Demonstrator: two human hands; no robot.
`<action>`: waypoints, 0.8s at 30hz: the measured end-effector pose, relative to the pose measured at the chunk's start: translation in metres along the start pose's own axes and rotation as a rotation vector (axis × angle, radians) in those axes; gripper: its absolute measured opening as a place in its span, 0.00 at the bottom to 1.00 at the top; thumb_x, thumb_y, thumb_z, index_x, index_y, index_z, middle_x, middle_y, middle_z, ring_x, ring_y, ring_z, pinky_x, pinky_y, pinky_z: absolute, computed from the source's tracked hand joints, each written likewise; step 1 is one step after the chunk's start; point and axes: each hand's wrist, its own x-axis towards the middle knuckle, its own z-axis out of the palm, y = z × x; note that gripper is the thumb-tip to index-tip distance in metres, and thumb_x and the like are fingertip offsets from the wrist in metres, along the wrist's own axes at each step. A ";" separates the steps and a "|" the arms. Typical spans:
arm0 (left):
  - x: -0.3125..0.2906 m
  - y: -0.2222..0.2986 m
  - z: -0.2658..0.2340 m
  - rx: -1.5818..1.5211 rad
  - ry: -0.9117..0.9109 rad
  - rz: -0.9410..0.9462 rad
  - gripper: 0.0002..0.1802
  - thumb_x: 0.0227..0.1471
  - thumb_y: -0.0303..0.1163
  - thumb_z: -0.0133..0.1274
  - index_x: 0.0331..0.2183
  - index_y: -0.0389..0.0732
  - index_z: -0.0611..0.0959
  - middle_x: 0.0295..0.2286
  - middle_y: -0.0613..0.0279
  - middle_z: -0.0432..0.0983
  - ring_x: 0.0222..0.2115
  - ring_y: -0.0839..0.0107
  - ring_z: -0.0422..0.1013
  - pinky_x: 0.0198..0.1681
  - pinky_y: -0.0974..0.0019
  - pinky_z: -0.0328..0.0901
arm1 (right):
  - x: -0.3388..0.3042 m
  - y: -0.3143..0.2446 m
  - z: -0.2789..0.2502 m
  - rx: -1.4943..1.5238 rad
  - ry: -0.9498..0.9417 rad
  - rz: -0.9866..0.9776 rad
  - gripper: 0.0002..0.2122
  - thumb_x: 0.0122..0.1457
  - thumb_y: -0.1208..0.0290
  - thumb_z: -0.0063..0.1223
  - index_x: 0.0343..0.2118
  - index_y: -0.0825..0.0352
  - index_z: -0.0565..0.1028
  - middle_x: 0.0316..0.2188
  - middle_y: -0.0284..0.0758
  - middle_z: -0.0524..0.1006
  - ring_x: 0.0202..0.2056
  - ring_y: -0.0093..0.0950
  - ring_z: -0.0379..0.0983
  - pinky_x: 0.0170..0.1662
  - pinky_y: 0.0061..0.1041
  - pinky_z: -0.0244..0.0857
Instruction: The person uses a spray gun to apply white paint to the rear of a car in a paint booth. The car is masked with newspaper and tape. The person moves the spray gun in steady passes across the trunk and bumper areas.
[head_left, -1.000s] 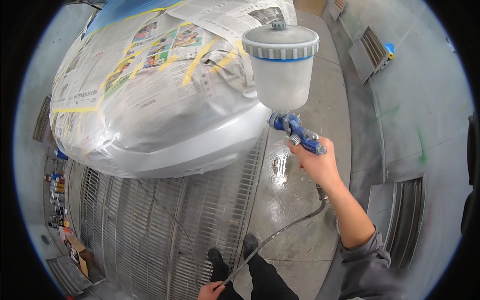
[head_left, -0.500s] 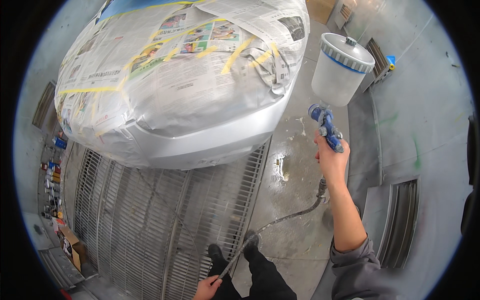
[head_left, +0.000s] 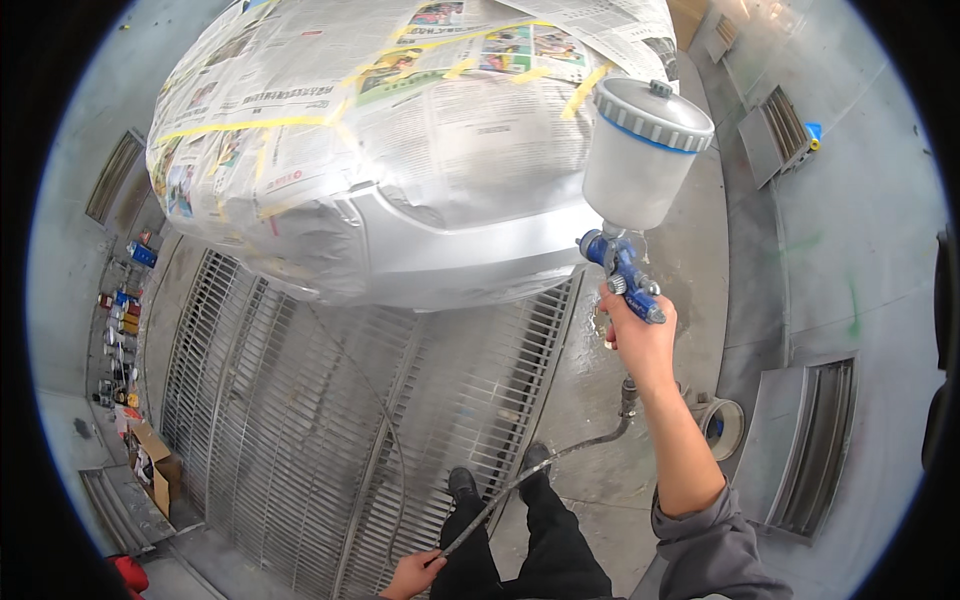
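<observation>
My right hand (head_left: 643,335) is closed round the handle of a blue spray gun (head_left: 622,275). On top of the gun sits a cloudy plastic paint cup (head_left: 637,180) with a grey ribbed lid and a blue ring. From the gun's base a dark air hose (head_left: 560,452) curves down to the left. Low in the picture, my left hand (head_left: 415,574) pinches that hose. Just left of the gun is a silver-grey bumper (head_left: 470,250) on a car wrapped in newspaper (head_left: 480,140) and yellow tape. The gun's nozzle points toward the bumper's right end.
Slatted metal floor grating (head_left: 290,390) lies under the car's front and my feet. Along the left wall stand several cans (head_left: 125,320) and an open cardboard box (head_left: 155,465). A round pipe-like fitting (head_left: 722,425) lies by the right wall, near a vent (head_left: 815,445).
The spray gun has moved left, closer to the bumper's right end. My view has shifted, and the round fitting by the right wall is now plainly visible. Both hands keep their holds.
</observation>
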 end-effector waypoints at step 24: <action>-0.010 -0.038 -0.040 0.128 -0.177 -0.073 0.22 0.66 0.44 0.54 0.51 0.39 0.86 0.40 0.46 0.85 0.42 0.47 0.80 0.47 0.49 0.72 | -0.053 -0.033 0.088 0.009 -0.409 0.066 0.14 0.60 0.63 0.70 0.29 0.70 0.80 0.19 0.27 0.77 0.20 0.17 0.72 0.25 0.22 0.67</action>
